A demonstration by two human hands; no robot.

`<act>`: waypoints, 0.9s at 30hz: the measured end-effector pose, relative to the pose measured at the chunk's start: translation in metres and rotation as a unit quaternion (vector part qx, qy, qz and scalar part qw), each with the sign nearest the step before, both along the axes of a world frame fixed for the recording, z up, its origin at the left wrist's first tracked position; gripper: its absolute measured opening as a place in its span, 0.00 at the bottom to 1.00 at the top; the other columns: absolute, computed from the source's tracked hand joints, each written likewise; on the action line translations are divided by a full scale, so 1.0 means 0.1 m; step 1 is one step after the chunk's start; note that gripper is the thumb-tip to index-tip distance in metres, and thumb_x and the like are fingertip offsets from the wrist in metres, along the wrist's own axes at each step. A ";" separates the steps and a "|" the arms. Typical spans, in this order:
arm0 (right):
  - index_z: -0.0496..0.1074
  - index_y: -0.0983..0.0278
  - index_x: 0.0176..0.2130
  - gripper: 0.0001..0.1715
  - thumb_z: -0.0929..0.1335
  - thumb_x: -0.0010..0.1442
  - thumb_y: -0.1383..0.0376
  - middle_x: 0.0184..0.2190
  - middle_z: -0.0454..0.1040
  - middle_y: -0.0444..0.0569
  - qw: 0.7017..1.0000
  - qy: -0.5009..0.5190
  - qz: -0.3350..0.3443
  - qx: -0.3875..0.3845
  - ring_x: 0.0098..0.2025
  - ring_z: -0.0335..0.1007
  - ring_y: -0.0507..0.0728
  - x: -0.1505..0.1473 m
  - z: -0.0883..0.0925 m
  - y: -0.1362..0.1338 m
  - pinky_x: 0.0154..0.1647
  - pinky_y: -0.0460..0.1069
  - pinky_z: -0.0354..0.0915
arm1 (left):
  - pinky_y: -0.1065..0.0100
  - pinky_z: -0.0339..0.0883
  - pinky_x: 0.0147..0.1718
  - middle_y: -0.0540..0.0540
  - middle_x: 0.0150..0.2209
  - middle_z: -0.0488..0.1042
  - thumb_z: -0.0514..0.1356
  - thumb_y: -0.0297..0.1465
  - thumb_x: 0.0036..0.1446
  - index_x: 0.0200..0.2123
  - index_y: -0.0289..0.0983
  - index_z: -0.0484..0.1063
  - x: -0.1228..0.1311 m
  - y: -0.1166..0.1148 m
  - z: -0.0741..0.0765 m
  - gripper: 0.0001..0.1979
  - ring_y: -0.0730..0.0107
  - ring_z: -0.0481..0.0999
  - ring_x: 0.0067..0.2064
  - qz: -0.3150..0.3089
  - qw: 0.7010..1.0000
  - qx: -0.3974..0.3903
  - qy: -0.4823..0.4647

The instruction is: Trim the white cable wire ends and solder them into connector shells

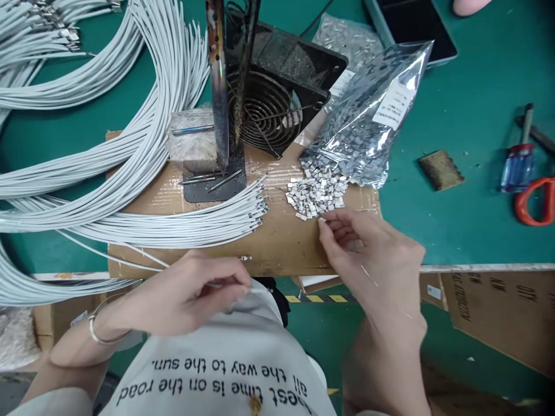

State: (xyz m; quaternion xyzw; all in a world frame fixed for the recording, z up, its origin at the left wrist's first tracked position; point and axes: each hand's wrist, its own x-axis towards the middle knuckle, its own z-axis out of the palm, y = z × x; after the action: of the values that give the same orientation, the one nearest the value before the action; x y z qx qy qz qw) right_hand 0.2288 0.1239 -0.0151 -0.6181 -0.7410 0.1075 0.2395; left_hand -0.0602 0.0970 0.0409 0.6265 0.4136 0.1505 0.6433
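Observation:
My right hand (368,248) has its thumb and forefinger pinched at the lower edge of a pile of small silvery-white connector pieces (316,190); what lies between the fingertips is too small to make out. My left hand (195,292) is closed over the front table edge, its fingertips pressed together, and anything inside them is hidden. Just beyond its fingertips a tiny metal piece (245,258) shows on the cardboard (286,248). Above the left hand lies a bundle of white cables (195,228), its ends pointing toward the pile.
Behind stand a black fan (264,110), two upright metal bars (219,86) and a wrapped block (193,138). A plastic bag of connectors (368,121) lies behind the pile. More white cables (99,69) cover the left. Rightward are a brown pad (441,170), screwdriver (519,164) and orange-handled tool (535,202).

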 end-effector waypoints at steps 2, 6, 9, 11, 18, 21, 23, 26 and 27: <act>0.78 0.63 0.38 0.06 0.70 0.67 0.66 0.28 0.81 0.48 0.997 -0.073 0.028 0.008 0.26 0.76 0.56 0.01 0.04 0.00 0.27 0.50 0.66 | 0.74 0.54 0.21 0.53 0.25 0.70 0.59 0.35 0.74 0.37 0.36 0.75 0.07 0.04 -0.11 0.12 0.79 0.62 0.22 0.074 0.990 -0.116 -0.023; 0.77 0.62 0.34 0.05 0.70 0.62 0.68 0.22 0.78 0.45 0.996 -0.079 0.035 -0.030 0.22 0.75 0.57 0.01 0.10 -0.03 0.23 0.50 0.63 | 0.74 0.49 0.20 0.51 0.27 0.71 0.64 0.42 0.70 0.38 0.35 0.79 0.10 0.04 -0.26 0.16 0.79 0.59 0.24 0.182 0.952 -0.227 -0.098; 0.80 0.60 0.35 0.02 0.74 0.61 0.65 0.20 0.77 0.41 0.994 0.058 -0.037 -0.082 0.20 0.76 0.55 -0.10 0.12 -0.09 0.23 0.49 0.69 | 0.73 0.47 0.21 0.50 0.28 0.70 0.66 0.45 0.69 0.39 0.34 0.83 0.08 0.03 -0.27 0.18 0.80 0.55 0.24 0.222 0.934 -0.255 -0.120; 0.81 0.59 0.36 0.03 0.76 0.61 0.62 0.21 0.79 0.41 0.970 0.185 -0.082 -0.132 0.20 0.78 0.55 -0.23 0.13 -0.14 0.23 0.48 0.74 | 0.73 0.46 0.21 0.49 0.29 0.70 0.67 0.46 0.67 0.40 0.34 0.85 0.08 0.03 -0.26 0.19 0.80 0.54 0.25 0.237 0.929 -0.259 -0.120; 0.82 0.58 0.39 0.06 0.79 0.60 0.64 0.34 0.87 0.47 0.862 0.470 -0.065 -0.178 0.36 0.88 0.60 -0.61 0.10 -0.19 0.38 0.51 0.85 | 0.75 0.48 0.22 0.49 0.29 0.71 0.68 0.47 0.67 0.38 0.36 0.86 0.11 0.06 -0.26 0.19 0.80 0.58 0.26 0.258 0.922 -0.263 -0.116; 0.81 0.59 0.36 0.08 0.81 0.57 0.64 0.29 0.85 0.44 0.868 0.469 -0.084 -0.138 0.30 0.85 0.57 -0.65 0.07 -0.15 0.33 0.49 0.84 | 0.75 0.48 0.21 0.50 0.29 0.72 0.67 0.46 0.67 0.37 0.36 0.85 0.12 0.06 -0.26 0.18 0.81 0.57 0.25 0.266 0.924 -0.252 -0.113; 0.81 0.60 0.36 0.08 0.81 0.58 0.64 0.27 0.83 0.43 0.872 0.460 -0.103 -0.129 0.26 0.83 0.56 -0.68 0.06 -0.14 0.30 0.49 0.82 | 0.75 0.46 0.20 0.49 0.29 0.72 0.68 0.45 0.67 0.37 0.35 0.85 0.12 0.06 -0.26 0.18 0.80 0.56 0.25 0.269 0.926 -0.242 -0.112; 0.83 0.60 0.39 0.05 0.79 0.61 0.65 0.26 0.82 0.44 0.860 0.477 -0.085 -0.159 0.25 0.80 0.54 -0.72 0.08 -0.15 0.27 0.48 0.80 | 0.74 0.44 0.19 0.50 0.28 0.71 0.68 0.45 0.67 0.36 0.35 0.83 0.13 0.06 -0.26 0.18 0.81 0.55 0.24 0.265 0.928 -0.233 -0.119; 0.84 0.60 0.38 0.03 0.79 0.62 0.65 0.26 0.82 0.44 0.855 0.484 -0.073 -0.171 0.25 0.79 0.53 -0.74 0.09 -0.16 0.25 0.47 0.78 | 0.74 0.43 0.19 0.50 0.28 0.71 0.68 0.45 0.67 0.35 0.35 0.83 0.13 0.06 -0.26 0.18 0.81 0.54 0.23 0.264 0.928 -0.234 -0.122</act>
State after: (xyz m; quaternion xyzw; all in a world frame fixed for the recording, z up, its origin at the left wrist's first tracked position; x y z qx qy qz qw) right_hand 0.1551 0.1080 -0.0063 -0.5716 -0.4538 0.5003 0.4659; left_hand -0.0469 0.1031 0.0144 0.3032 0.5059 0.2896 0.7538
